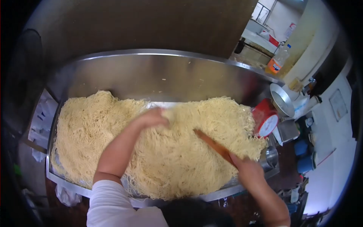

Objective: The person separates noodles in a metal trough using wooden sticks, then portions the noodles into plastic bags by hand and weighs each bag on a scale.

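A thick spread of pale yellow noodles [181, 166] covers the broad metal tray [155, 75] in front of me. My left hand [154, 118] is over the middle of the noodles near the back, its fingers curled and blurred by motion around a pale clump of noodles. In my right hand [249, 172], at the right front, the fingers are wrapped round the end of a flat wooden stick [215, 145]. The stick slants up and left, with its far tip against the noodles.
A red dial scale [267, 125] with a metal pan [282, 100] stands by the tray's right end. Below it is a metal bowl [269, 157]. An orange-labelled bottle [276, 62] stands at the back right. Blue containers [306, 163] are farther right, and plastic bags [44, 113] hang at left.
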The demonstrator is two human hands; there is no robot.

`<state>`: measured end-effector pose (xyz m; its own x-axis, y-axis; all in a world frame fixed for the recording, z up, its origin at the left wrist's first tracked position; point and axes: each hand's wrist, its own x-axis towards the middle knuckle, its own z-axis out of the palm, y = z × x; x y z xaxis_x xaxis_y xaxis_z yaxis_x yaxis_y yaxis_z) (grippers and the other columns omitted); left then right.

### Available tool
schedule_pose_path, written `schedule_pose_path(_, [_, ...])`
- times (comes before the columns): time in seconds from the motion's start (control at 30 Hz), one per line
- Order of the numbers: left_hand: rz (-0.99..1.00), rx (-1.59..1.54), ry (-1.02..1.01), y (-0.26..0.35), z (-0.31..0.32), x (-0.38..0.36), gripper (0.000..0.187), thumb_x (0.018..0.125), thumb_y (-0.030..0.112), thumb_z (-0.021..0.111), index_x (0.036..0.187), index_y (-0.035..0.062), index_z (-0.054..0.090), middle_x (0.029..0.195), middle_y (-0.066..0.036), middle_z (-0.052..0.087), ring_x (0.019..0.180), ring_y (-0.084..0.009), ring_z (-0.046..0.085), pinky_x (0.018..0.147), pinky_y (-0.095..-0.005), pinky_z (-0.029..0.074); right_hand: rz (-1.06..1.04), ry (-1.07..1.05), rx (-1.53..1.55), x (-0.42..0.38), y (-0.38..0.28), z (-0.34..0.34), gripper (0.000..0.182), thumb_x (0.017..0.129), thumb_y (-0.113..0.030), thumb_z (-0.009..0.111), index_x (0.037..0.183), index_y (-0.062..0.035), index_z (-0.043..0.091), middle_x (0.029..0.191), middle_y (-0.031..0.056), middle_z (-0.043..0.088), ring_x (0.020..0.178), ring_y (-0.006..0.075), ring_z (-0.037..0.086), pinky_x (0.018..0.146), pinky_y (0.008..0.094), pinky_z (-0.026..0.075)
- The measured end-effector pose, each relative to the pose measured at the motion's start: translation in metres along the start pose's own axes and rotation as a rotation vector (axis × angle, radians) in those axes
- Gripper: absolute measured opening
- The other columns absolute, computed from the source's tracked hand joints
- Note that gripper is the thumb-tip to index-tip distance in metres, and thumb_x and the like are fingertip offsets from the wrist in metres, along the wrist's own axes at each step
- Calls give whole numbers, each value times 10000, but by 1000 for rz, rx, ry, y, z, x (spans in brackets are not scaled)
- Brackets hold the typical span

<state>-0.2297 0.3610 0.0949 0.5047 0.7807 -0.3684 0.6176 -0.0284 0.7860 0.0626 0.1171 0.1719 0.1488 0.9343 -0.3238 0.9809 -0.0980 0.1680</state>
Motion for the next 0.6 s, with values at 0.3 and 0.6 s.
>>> schedule_pose_path(0.3, [5,354,234,-42,-40,7,799,778,487,667,1378,31,399,1383,-228,424,1193,-334,511,1008,-366,396,-32,-17,206,28,-6,28,643,776,-81,533,1379,-271,415,970,179,593,890,368,612,776,444,498])
schedule_pose_path(0.6, [157,103,-120,-76,130,-33,720,709,365,723,1284,-3,492,1265,-253,519,1177,-354,501,998,-387,397,60,-214,719,-148,113,-35,596,675,-28,735,1247,-60,572,1047,46,670,902,104,619,798,243,478])
